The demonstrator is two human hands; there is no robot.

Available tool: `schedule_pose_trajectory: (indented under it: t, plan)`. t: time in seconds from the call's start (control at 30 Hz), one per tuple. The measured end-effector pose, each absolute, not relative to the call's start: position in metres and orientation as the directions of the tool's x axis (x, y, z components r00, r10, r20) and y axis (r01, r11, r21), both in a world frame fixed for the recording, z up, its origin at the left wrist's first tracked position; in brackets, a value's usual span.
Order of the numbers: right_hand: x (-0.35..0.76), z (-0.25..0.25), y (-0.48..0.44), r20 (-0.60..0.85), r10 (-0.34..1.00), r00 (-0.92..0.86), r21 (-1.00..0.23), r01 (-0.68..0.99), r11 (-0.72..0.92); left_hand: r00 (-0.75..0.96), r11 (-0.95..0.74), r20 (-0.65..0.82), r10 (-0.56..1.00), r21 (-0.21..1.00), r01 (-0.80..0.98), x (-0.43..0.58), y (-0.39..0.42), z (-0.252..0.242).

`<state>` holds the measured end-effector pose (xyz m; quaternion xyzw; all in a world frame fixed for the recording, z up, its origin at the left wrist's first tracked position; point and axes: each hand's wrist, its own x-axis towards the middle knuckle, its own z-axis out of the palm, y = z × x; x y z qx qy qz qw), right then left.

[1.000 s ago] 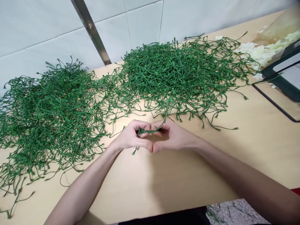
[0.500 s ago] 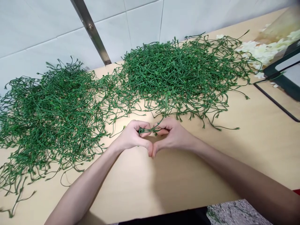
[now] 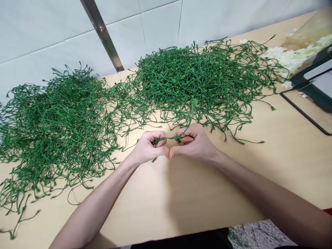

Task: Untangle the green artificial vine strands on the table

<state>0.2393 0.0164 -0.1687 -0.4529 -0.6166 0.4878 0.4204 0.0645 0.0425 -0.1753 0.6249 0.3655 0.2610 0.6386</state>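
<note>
A thin green artificial plant stem [image 3: 170,138] runs between my two hands, just above the table. My left hand [image 3: 148,147] is closed round its left part, where darker green tips bunch at the curled fingers. With bent fingers my right hand [image 3: 195,143] grips the other part, and one stem end with a light green tip [image 3: 194,101] sticks up beyond it. My thumb tips touch each other below the stem. Inside the curled fingers the stem is partly hidden.
Tangled green stems lie in a large left heap [image 3: 59,128] and a back heap [image 3: 197,76] against the tiled wall [image 3: 160,27]. White petals [image 3: 290,57] and a dark-framed object [image 3: 316,79] are at the right. A metal strip [image 3: 103,36] meets the table [image 3: 207,197] behind.
My right hand has shifted slightly up and right, drawing the stem straighter between the hands. The thumbs have moved up, and the raised stem tip has swung right.
</note>
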Motion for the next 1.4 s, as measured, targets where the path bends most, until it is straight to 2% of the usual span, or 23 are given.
schedule_pose_trajectory:
  t: [0.1,0.27,0.33,0.43,0.5,0.57,0.67,0.77,0.93,1.0,1.07,1.2,1.3,1.4]
  plan:
    - [0.240,-0.169,0.019,0.041,0.961,-0.273,-0.986,0.145,0.083,0.614,0.047,-0.110,0.782,0.992,0.118,0.065,0.043,-0.174]
    - [0.236,-0.167,0.015,0.095,0.965,-0.244,-0.981,0.141,0.132,0.571,0.093,-0.119,0.812,0.993,0.076,0.069,0.042,-0.175]
    - [0.238,-0.168,0.013,0.143,0.977,-0.159,-0.973,0.155,0.168,0.504,0.103,-0.106,0.857,0.994,0.034,0.068,0.041,-0.176]
    - [0.245,-0.170,0.015,0.259,0.964,0.066,-0.947,0.214,0.240,0.338,0.038,-0.036,0.941,0.999,0.001,0.066,0.041,-0.175]
    - [0.248,-0.171,0.018,0.303,0.939,0.161,-0.939,0.222,0.264,0.346,-0.005,-0.008,0.938,0.999,0.037,0.065,0.042,-0.174]
    - [0.249,-0.171,0.021,0.313,0.933,0.175,-0.939,0.204,0.277,0.392,-0.007,-0.006,0.920,0.999,0.031,0.064,0.043,-0.174]
    - [0.249,-0.171,0.025,0.368,0.916,0.158,-0.913,0.249,0.323,0.369,0.073,-0.027,0.929,0.991,-0.113,0.064,0.047,-0.175]
    - [0.251,-0.174,0.029,0.404,0.874,0.271,-0.893,0.323,0.312,0.353,0.148,-0.049,0.934,0.955,-0.258,0.065,0.051,-0.176]
    - [0.254,-0.177,0.029,0.440,0.794,0.419,-0.886,0.344,0.310,0.352,0.162,-0.021,0.936,0.913,-0.375,0.067,0.056,-0.177]
    - [0.251,-0.176,0.025,0.461,0.797,0.390,-0.877,0.336,0.343,0.364,0.150,-0.002,0.931,0.914,-0.377,0.067,0.056,-0.180]
    - [0.246,-0.174,0.021,0.462,0.842,0.279,-0.872,0.316,0.374,0.378,0.126,0.017,0.925,0.928,-0.351,0.067,0.056,-0.183]
    - [0.235,-0.177,0.015,0.328,0.945,-0.017,-0.919,0.224,0.323,0.414,0.046,0.032,0.910,0.983,-0.177,0.064,0.051,-0.184]
    - [0.230,-0.182,0.014,0.222,0.962,-0.162,-0.963,0.117,0.242,0.487,-0.128,0.111,0.866,0.992,0.001,0.062,0.048,-0.180]
    - [0.230,-0.185,0.015,0.217,0.951,-0.221,-0.970,0.061,0.236,0.574,-0.332,0.224,0.788,0.939,0.089,0.062,0.046,-0.178]
